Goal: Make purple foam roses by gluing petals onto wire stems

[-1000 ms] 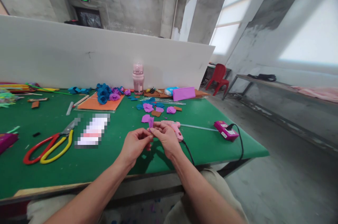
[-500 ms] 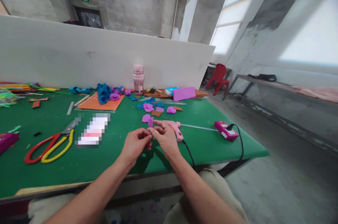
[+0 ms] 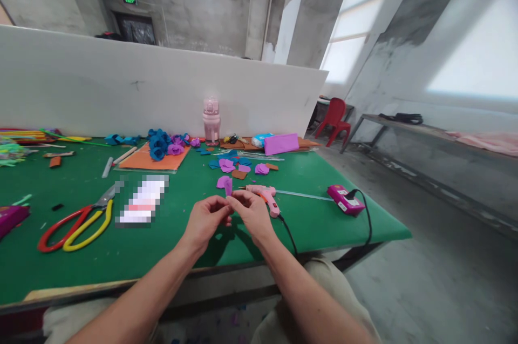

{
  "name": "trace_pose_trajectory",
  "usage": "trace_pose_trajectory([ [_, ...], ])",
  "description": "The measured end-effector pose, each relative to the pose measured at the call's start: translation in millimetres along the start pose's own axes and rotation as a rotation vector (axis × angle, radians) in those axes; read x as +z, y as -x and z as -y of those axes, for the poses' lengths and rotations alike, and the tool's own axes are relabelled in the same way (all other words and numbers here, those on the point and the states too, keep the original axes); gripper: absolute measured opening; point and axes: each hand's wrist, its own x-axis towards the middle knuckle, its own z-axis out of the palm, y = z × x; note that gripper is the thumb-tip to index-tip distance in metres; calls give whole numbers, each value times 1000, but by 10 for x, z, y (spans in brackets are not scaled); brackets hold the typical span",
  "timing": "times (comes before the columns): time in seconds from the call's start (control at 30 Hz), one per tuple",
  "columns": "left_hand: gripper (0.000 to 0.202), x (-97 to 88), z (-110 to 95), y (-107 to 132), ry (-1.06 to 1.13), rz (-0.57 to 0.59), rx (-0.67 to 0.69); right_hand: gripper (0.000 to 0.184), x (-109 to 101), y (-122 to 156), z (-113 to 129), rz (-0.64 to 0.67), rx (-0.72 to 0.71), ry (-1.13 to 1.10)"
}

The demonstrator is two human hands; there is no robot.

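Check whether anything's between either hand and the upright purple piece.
Nothing visible. Fingertips of the left hand and right hand meet at the base of the purple piece. The pink glue gun lies beyond the right hand, not between.

The glue gun (image 3: pixel 265 196) is pink, the counter (image 3: pixel 145 247) green. Left of the glue gun, the strip (image 3: pixel 229 187) is purple, the scissors (image 3: pixel 98 206) red and yellow at the handles; beyond it, scraps (image 3: pixel 227 166) are purple, blue and brown; right of it, the box (image 3: pixel 343 202) is magenta.
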Motion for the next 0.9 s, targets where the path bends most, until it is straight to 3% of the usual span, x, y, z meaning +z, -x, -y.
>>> trace_pose_trajectory([
  [0.2,20,25,5,8,-9,1,18,15,-19,12,2,-9,-87,123],
  [0.43,20,23,23,0,-13,-19,26,15,-16,28,-11,-35,-111,110],
  [0.7,26,4,18,-4,123,21,-38,17,-2,4,-7,23,62,-183],
  [0.9,24,-19,42,-17,153,26,-34,14,-40,-17,-39,-4,47,-170],
])
